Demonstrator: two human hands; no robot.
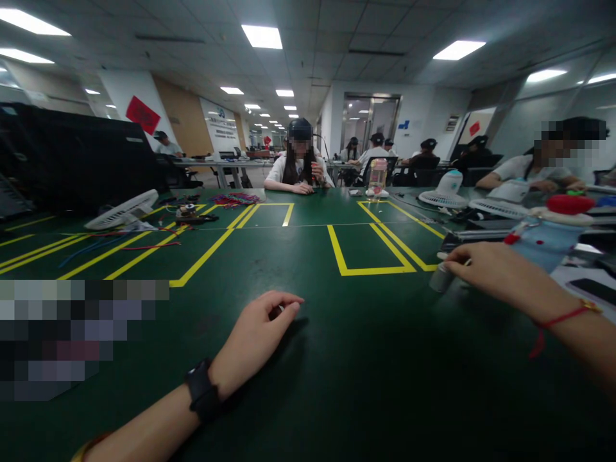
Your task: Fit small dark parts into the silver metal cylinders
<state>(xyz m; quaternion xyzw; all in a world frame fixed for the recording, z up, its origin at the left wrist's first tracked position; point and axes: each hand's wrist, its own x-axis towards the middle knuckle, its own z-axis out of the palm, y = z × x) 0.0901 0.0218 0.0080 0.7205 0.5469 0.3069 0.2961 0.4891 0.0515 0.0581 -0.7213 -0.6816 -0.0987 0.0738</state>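
One small grey cylinder (441,278) is pinched at its top by the right hand (491,273), standing on the green table (366,359) by a yellow outline (370,250). Something tiny, too small to identify, seems pinched by the curled left hand (257,333). Pick-up appears underway; a steady lift is needed next.

Green table (308,385), yellow lines; fan (122,210), wires (235,199), bottle (377,177) on it.
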